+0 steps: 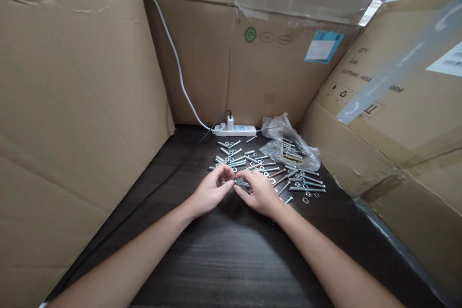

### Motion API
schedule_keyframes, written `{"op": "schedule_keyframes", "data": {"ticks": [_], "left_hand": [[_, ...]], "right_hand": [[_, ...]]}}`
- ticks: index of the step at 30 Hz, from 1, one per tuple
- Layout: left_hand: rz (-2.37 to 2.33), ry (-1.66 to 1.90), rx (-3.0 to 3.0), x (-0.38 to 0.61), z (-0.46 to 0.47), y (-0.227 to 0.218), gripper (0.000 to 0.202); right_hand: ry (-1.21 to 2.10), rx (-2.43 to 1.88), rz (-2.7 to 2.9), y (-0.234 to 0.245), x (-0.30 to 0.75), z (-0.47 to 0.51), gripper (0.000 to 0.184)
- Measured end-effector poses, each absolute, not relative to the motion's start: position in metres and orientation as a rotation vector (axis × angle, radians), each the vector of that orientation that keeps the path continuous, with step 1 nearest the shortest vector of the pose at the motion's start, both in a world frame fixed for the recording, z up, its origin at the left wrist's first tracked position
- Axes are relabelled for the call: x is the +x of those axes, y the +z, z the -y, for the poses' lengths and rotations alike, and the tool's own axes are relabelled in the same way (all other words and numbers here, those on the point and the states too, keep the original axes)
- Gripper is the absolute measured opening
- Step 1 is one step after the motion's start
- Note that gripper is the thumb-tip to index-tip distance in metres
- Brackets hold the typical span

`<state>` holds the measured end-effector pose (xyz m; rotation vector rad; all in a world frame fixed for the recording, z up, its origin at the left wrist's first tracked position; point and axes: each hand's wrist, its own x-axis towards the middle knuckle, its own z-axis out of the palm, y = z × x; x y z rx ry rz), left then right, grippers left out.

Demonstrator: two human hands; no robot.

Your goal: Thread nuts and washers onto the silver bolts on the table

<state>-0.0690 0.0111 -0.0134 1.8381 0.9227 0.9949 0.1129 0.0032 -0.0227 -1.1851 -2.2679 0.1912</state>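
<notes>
Got a slim, shiny metal bolt (pixel 243 184) pinched in both hands: left hand (pixel 212 190) fingertips at its ringed end, right hand (pixel 260 191) closed on the shank. It lies roughly sideways between them, ringed end to my left, the other end hidden by my fingers. Just past the grip, loose steel bolts (pixel 307 189) and flat washers (pixel 305 200) crowd the wood-grain table (pixel 231 269) — crinkly clear bag (pixel 272 127) beyond to the right, white power strip (pixel 245 130) farther back, thin black cable (pixel 176 168) left of my grip.

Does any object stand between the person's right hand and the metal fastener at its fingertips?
Nothing visible does: the right hand holds the metal fastener directly. The loose bolts lie mostly beyond it.
</notes>
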Motion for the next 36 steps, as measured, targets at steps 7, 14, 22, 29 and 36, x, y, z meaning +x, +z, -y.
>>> {"op": "schedule_keyframes", "data": {"ticks": [7, 14, 22, 29, 36], "left_hand": [[-1.249, 0.743, 2.347, -0.086, -0.023, -0.018, 0.008], [-1.281, 0.479, 2.549, -0.086, -0.023, -0.025, 0.005], [-1.179, 0.597, 2.549, -0.079, -0.02, -0.019, 0.008], [-1.082, 0.66, 2.401, -0.075, -0.017, -0.023, 0.011], [-1.058, 0.717, 2.355, -0.076, -0.018, -0.02, 0.014]], "right_hand": [[0.065, -1.276, 2.219, -0.025, 0.113, -0.005, 0.015], [0.047, -1.352, 2.199, -0.026, 0.113, -0.006, 0.015], [0.083, -1.392, 2.227, -0.025, 0.111, -0.004, 0.016], [0.114, -1.382, 2.276, -0.024, 0.112, -0.004, 0.015], [0.16, -1.36, 2.294, -0.019, 0.116, -0.004, 0.016]]}}
